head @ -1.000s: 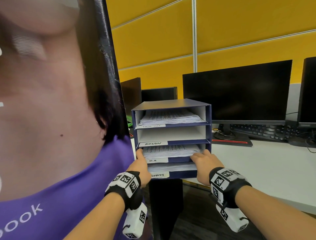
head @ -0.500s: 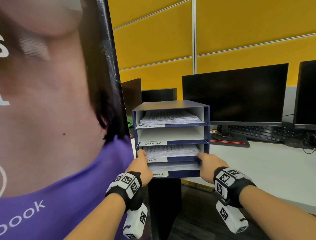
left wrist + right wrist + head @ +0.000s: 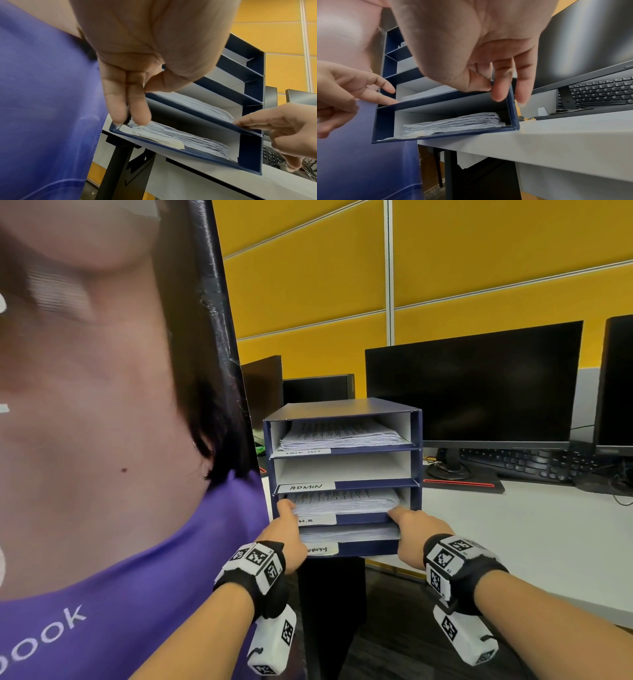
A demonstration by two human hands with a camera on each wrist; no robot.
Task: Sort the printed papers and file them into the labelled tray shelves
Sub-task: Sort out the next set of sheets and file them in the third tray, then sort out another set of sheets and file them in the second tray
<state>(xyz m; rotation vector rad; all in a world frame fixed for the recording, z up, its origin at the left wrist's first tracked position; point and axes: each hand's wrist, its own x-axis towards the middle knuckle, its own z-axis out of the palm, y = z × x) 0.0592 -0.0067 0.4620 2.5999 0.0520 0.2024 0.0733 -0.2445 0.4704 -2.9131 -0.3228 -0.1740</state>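
Navy card tray unit (image 3: 416,460), 4 shelves, sits at the desk (image 3: 513,535) edge. Left hand (image 3: 286,530) and right hand (image 3: 416,532), fingers relaxed and holding nothing, touch the H.R paper stack (image 3: 342,501) between them. Best push evenly, square; a banner (image 3: 102,440) crowds the left, free desk right.

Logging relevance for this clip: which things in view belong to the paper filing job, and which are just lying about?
Part of the job:
- blue tray shelves
- paper stack on the third shelf
- paper stacks on the top shelf and bottom shelf
- ADMIN shelf, no papers visible
- left hand and right hand, at the third shelf's front

Just lying about:
- monitor
- keyboard
- desk
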